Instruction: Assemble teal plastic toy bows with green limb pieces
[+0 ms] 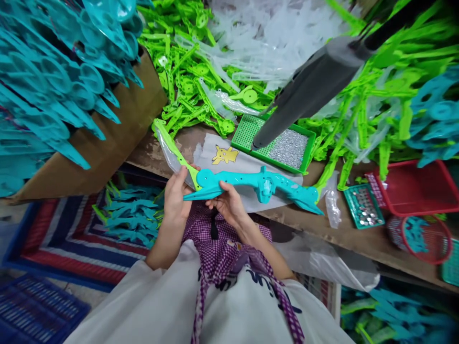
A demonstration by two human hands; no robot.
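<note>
A teal plastic toy bow (240, 179) lies level across both hands, above the edge of the bench. From its left end a lime-green limb with a clear plastic strip (171, 152) angles up and away. My left hand (176, 192) is closed around the joint of that limb and the teal body. My right hand (229, 201) pinches the teal body just right of the joint, thumb on top and fingers beneath. Close above the bow, a grey power screwdriver (308, 88) hangs with its tip over a green tray (241, 145) of small silver screws (289, 147).
Piles of lime-green parts (186, 81) and clear plastic pieces (272, 43) cover the back. A cardboard box (143, 95) of teal parts stands left. At right are a red basket (419, 186), a small teal tray (365, 206) of metal pieces and a round red basket (435, 251).
</note>
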